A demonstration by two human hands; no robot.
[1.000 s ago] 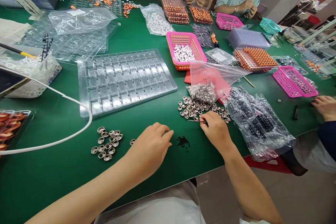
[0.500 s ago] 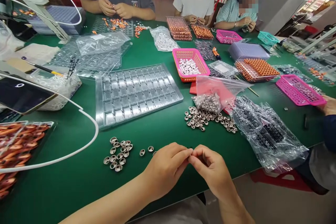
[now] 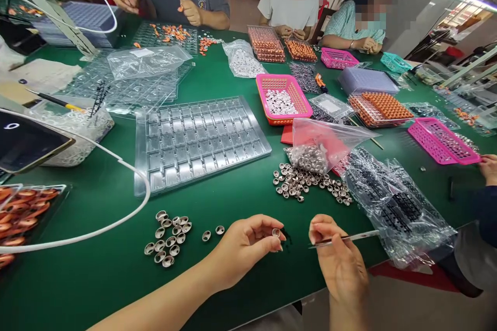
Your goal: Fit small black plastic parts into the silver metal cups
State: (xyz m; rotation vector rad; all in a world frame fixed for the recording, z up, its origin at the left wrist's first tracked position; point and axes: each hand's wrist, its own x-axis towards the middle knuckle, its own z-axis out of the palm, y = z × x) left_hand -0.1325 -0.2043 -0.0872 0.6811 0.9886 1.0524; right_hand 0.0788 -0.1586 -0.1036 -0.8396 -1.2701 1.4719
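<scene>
While the left hand [image 3: 244, 245] is raised a little above the green table [image 3: 233, 77], its grip is pinched on one small silver metal cup [image 3: 276, 232], held between the thumb and the fingertips. The right hand [image 3: 337, 258] is just beside it, and its grip is clenched on thin metal tweezers [image 3: 345, 238], which point to the right, over the table edge. Between the two hands a little heap of tiny black parts [image 3: 286, 236] lies on the table. To the left there is a small group of silver cups [image 3: 169, 238], and further back a bigger scattered pile of silver cups [image 3: 306, 186] lies near a clear plastic bag [image 3: 326, 142]. A clear plastic compartment tray [image 3: 198, 139] lies behind them.
</scene>
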